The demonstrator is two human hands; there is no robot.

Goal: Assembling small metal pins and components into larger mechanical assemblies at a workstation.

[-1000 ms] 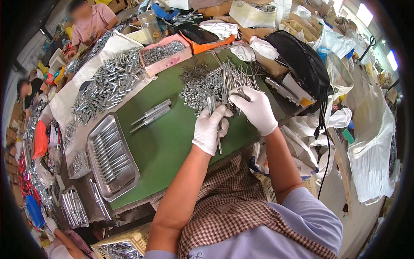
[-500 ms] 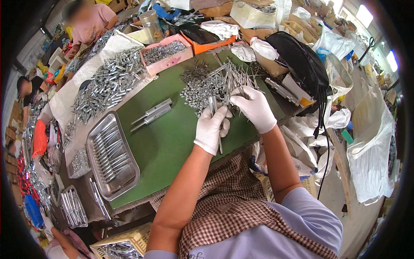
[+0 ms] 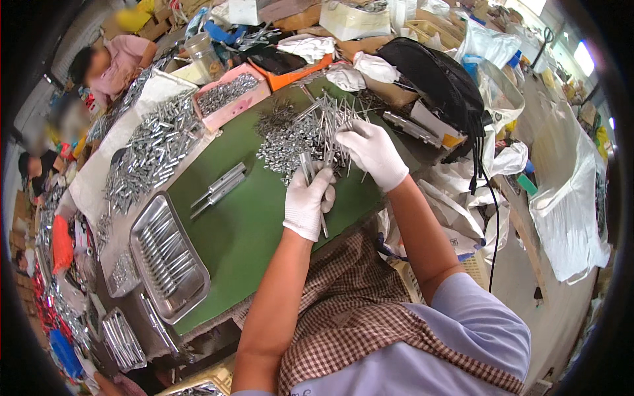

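Note:
My left hand (image 3: 306, 206), in a white knit glove, is closed around a shiny metal sleeve (image 3: 306, 165). A thin rod sticks out below the fingers. My right hand (image 3: 375, 156), gloved the same way, has its fingers bent together at the edge of a heap of long thin bolts (image 3: 328, 119). Whether it grips one of them is hard to make out. Beside the bolts lies a pile of small metal nuts or collars (image 3: 281, 148). Two metal sleeves with rods (image 3: 221, 187) lie side by side on the green work surface (image 3: 257, 224).
Left of the green surface stands a steel tray (image 3: 206, 290) of sleeve-and-rod pieces. Behind it spreads a large heap of metal sleeves (image 3: 148, 155). A pink box (image 3: 254, 99) of small parts, an orange box (image 3: 290, 82) and a black bag (image 3: 439, 82) line the far side. Another person (image 3: 115, 66) sits far left.
The whole view has shifted a little. My right hand has moved up toward the long bolts, slightly farther from my left, which still grips the sleeve.

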